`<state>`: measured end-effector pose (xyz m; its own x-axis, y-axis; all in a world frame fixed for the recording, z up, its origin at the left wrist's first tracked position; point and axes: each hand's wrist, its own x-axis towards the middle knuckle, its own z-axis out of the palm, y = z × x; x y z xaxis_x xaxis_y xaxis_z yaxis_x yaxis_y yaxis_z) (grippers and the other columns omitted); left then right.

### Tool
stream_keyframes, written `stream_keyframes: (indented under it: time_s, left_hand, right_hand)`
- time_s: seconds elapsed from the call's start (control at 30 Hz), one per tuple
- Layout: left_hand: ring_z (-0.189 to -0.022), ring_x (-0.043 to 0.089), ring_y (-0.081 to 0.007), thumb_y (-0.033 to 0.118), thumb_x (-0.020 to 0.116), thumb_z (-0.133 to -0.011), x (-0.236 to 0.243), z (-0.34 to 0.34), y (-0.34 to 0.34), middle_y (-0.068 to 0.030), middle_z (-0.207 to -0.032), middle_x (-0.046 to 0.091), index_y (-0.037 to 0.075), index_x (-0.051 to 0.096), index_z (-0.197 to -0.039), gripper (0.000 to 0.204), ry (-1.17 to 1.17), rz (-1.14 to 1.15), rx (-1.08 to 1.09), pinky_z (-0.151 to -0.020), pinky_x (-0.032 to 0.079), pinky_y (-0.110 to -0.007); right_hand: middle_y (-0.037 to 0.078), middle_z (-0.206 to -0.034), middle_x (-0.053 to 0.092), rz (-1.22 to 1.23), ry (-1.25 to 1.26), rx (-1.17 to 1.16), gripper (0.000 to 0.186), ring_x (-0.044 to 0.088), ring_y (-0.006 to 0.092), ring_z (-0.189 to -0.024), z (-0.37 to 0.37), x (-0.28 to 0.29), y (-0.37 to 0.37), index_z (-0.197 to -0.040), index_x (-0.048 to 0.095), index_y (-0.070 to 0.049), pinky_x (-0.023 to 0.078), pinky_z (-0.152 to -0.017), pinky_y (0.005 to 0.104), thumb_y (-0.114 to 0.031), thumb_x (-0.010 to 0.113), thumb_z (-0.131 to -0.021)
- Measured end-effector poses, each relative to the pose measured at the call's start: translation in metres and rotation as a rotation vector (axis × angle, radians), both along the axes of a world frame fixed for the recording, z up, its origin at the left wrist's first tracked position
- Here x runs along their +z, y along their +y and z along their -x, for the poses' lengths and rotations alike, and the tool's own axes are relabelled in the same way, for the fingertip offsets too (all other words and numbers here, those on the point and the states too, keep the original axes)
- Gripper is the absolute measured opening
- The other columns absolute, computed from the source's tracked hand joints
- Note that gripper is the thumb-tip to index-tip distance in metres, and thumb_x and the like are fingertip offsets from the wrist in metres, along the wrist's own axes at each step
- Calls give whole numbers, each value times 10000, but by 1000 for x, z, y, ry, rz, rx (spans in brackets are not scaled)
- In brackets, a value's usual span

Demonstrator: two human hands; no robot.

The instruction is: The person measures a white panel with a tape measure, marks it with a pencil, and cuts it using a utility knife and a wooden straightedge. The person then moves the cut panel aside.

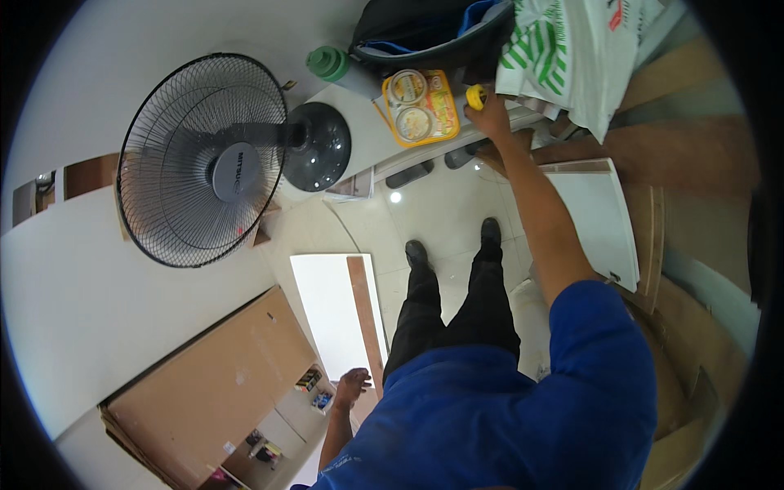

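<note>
My right hand (pixel 490 116) reaches out to the far worktop (pixel 367 151), its fingers closed around a small round yellow object (pixel 475 97), perhaps a tape measure; its exact kind is too small to tell. Just left of it lies an orange-yellow tray pack (pixel 445 106) with two round lidded tubs on top. A grey bottle with a green cap (pixel 327 63) is further left. My left hand (pixel 354 387) hangs low by my side, fingers loosely bent and apart, with nothing seen in it. Close to it is a white panel (pixel 327 302) with a brown strip.
A black fan (pixel 233 167) stands on the worktop at left. A dark bag (pixel 408 37) and a white-green plastic bag (pixel 563 61) sit at the back. A white board (pixel 600 220) and wooden boards lean at right. A large brown board (pixel 220 384) is at lower left.
</note>
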<state>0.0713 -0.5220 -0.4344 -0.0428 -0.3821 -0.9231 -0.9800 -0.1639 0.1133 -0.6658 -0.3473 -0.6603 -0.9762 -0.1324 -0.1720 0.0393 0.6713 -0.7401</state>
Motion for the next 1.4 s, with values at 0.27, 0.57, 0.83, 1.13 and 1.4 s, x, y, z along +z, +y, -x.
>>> stream_keyframes:
  time_s: [0.27,0.57,0.83,1.13,1.4]
  left_hand:
    - [-876,719,-211,398,610,-1014,-73,182,-90,-98,-992,739,9,665,-1226,446,418,-105,-555,-766,557,-334]
    - [-1229,566,-240,458,547,-1050,-8,359,19,-121,-1489,475,134,244,-1634,733,692,-779,-985,-977,499,-360]
    - [-1035,671,-250,341,568,-1053,4,347,96,-146,-1346,560,135,198,-1641,724,228,-1064,-1252,-725,605,-348]
    - [-854,729,-477,369,478,-1029,2,350,184,-224,-1293,615,118,240,-1604,671,-106,-1430,-720,-553,644,-409]
    - [-893,737,-390,450,376,-1108,-1,334,227,-214,-1154,687,32,509,-1397,525,85,-1197,-773,-564,615,-365]
  right_hand:
    - [88,-1361,491,702,-201,-182,977,538,228,-1206,-236,107,96,-1501,351,-80,499,-1006,381,-239,936,-735]
    - [92,-1135,601,831,-268,-481,858,605,173,-999,-459,192,12,-1432,442,-45,537,-821,313,-299,921,-768]
    - [188,-1244,537,571,-180,-414,754,553,303,-1204,-540,205,56,-1436,487,-21,429,-1081,415,-323,843,-843]
    - [64,-1145,656,894,1,-831,296,612,151,-1031,-581,214,127,-1223,702,-16,486,-884,298,-212,683,-1002]
    - [59,-923,709,1231,-62,-1272,214,654,134,-825,-573,201,154,-1117,721,26,543,-773,266,-143,696,-988]
